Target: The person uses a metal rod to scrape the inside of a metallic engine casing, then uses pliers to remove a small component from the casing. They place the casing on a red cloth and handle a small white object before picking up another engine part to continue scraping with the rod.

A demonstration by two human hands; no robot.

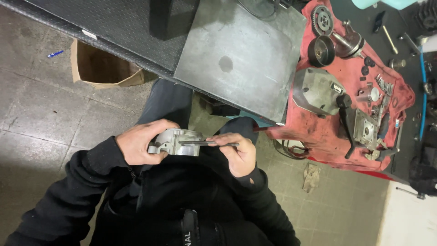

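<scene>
My left hand (139, 142) grips a grey cast-metal engine housing (178, 142) over my lap. My right hand (239, 155) pinches a thin dark metal rod (202, 143) that lies flat across the housing's upper face, its tip pointing left. Both arms wear black sleeves. The underside of the housing is hidden by my left fingers.
A red cloth (327, 132) at the right carries a grey engine cover (316, 91), a gear (321, 19), a black pulley (321, 51), a black lever and small parts. A grey steel plate (236, 54) lies on the bench ahead. An open cardboard box (102, 68) stands on the tiled floor at left.
</scene>
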